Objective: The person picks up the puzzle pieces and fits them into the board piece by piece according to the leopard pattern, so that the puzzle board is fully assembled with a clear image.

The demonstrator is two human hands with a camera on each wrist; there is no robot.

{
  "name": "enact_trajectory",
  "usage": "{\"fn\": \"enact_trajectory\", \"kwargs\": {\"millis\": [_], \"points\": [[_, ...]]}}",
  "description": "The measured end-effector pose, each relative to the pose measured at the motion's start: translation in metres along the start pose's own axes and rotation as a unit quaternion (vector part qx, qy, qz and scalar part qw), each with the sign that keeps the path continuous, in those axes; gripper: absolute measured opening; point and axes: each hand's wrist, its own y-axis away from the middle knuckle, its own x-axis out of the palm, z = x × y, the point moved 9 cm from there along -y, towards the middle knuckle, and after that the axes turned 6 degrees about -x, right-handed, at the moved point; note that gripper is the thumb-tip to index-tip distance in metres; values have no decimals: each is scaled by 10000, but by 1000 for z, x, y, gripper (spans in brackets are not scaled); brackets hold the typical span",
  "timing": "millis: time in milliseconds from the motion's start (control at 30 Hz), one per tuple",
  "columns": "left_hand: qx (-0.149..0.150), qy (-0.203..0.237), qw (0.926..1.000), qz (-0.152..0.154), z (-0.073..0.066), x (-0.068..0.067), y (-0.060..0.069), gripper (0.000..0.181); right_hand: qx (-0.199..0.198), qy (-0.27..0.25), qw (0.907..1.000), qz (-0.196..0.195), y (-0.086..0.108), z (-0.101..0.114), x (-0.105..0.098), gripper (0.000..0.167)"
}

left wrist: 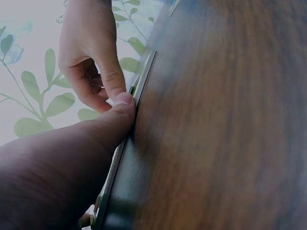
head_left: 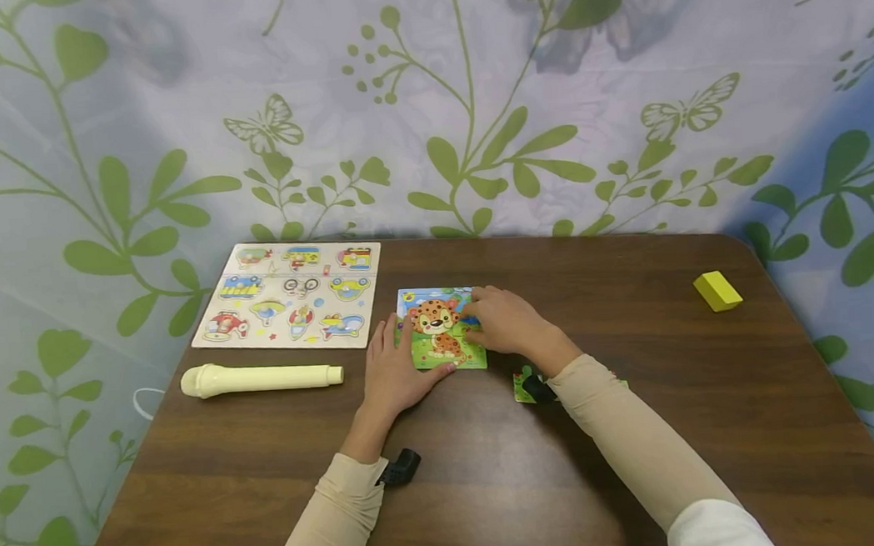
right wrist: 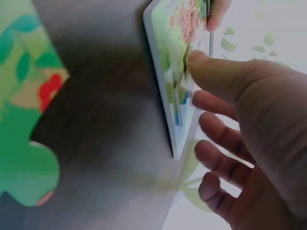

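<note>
A square jigsaw puzzle (head_left: 440, 323) with a spotted leopard cub on grass lies flat on the table. My left hand (head_left: 394, 377) rests along its left side, fingers extended, the thumb along the lower edge. At the right side my right hand (head_left: 511, 323) pinches a puzzle piece (right wrist: 183, 95) between thumb and index finger, its outline mostly hidden. In the right wrist view, that piece stands slightly raised from the board and the other fingers are loosely bent. Under the right forearm lie loose green puzzle pieces (head_left: 521, 388), partly covered; one shows large in the right wrist view.
A pale wooden board (head_left: 288, 297) with vehicle-shaped inserts lies at the back left. In front of it is a cream toy microphone (head_left: 263, 378). Far right sits a yellow block (head_left: 718, 291). A leaf-patterned cloth (head_left: 426, 98) hangs behind the brown table (head_left: 480, 487).
</note>
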Motion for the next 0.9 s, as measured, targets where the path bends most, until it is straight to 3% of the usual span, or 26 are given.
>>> {"fn": "enact_trajectory", "kwargs": {"millis": [200, 633, 767, 900], "points": [[-1, -45, 10000, -34, 1, 0, -1, 112, 124, -430, 9990, -98, -1, -2, -2, 38], [3, 7, 10000, -48, 0, -4, 1, 111, 280, -765, 9966, -135, -1, -3, 7, 38], [-49, 23, 10000, 39, -2, -2, 1, 111, 201, -1135, 9933, -92, 19, -11, 0, 45], [-18, 98, 9999, 46, -1, 0, 2, 112, 343, -1457, 9887, -68, 59, -24, -2, 49]]}}
